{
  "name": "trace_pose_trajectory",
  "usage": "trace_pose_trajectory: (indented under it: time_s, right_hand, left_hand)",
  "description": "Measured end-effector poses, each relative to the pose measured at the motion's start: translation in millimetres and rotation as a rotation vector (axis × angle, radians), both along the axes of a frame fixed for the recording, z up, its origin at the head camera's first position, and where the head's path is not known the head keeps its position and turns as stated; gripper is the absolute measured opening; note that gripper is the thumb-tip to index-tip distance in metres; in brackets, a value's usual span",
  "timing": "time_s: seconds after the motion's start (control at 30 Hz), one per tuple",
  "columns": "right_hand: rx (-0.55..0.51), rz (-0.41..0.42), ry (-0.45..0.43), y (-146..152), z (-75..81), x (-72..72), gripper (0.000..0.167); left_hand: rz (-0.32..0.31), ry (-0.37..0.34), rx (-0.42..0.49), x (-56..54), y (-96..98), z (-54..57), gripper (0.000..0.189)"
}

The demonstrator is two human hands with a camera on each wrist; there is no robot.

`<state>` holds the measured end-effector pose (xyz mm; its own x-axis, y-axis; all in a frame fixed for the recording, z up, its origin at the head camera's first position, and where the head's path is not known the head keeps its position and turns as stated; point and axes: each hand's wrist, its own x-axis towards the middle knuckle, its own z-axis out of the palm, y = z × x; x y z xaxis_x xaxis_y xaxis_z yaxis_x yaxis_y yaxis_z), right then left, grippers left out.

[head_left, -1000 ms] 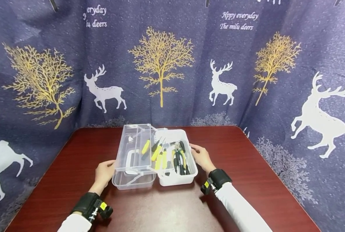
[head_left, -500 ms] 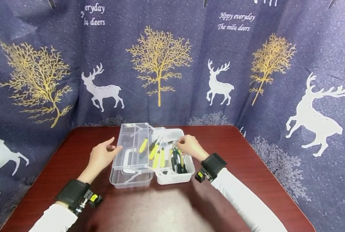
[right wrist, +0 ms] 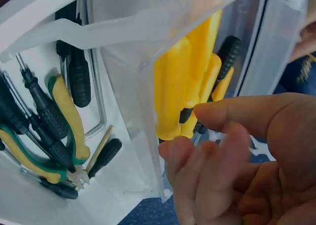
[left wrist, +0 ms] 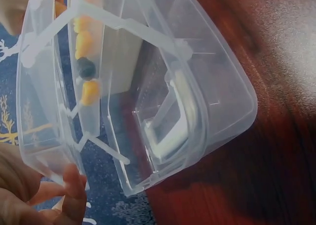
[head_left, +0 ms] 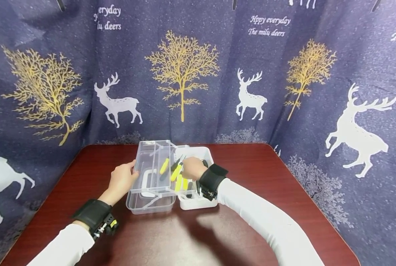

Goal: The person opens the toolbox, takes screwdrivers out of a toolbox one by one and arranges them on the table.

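Left hand [head_left: 122, 181] touches the clear tray [head_left: 145, 157], grip unclear, while right hand [head_left: 192, 169], fingers [right wrist: 247, 115] parted, hides yellow-handled tools [head_left: 176, 172].

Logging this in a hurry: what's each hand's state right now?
Left hand: closed, pinching the clear tray.
Right hand: open, near the yellow handles.

I log white long sleeves [head_left: 267, 220], wide black wristbands [head_left: 92, 214] and, on the left one, a small black camera [head_left: 111, 230] with a yellow patch [head_left: 113, 223].
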<state>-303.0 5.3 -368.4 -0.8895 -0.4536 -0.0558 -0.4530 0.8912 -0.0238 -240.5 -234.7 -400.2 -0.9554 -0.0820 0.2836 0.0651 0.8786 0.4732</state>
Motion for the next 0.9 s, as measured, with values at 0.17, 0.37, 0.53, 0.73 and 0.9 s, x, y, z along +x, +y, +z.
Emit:
trace_pose_trajectory:
  time_s: [0.17,0.37,0.53,0.73,0.9]
  right_hand:
    - [0.086,-0.028,0.068,-12,-4.0,1.7,0.013]
    - [0.058,-0.047,0.084,-17,-11.8,6.2,0.013]
    - [0.034,-0.055,0.123,-19,-19.5,7.2,0.016]
    - [0.011,-0.077,0.133,-19,-22.2,4.9,0.015]
    - [-0.014,-0.078,0.127,-17,-24.1,0.9,0.011]
  left_hand:
    - [0.019,0.03,-0.009,-1.1,0.2,-3.6,0.048]
    - [0.043,0.043,0.016,0.9,3.4,-5.6,0.048]
    - [0.058,0.046,0.018,2.4,5.3,-5.0,0.048]
    - [0.074,0.055,0.022,3.3,7.4,-6.7,0.047]
    - [0.08,0.059,0.016,2.8,7.6,-8.1,0.047]
